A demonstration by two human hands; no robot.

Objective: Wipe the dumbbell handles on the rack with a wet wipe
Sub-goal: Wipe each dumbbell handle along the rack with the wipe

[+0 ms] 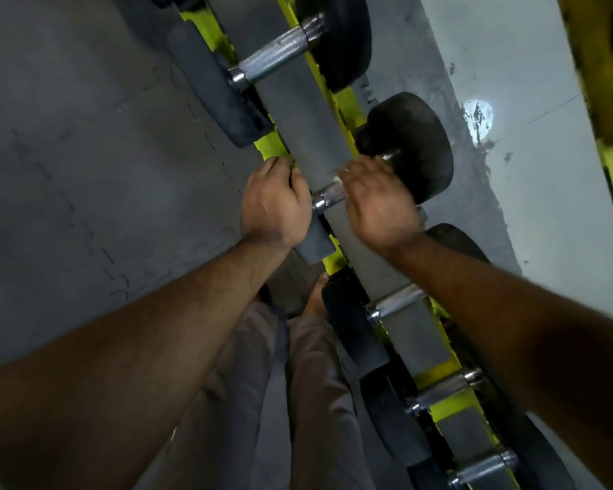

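Mid-frame, the left hand grips the dumbbell's near head while the right hand curls over the chrome handle, the wipe unseen beneath it, so it should twist fully round along the whole bar.

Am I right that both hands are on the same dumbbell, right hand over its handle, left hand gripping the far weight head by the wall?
Not quite. The head view shows the left hand gripping the near weight head on the floor side, not the far one. The rest holds: the right hand is over that same dumbbell's handle.
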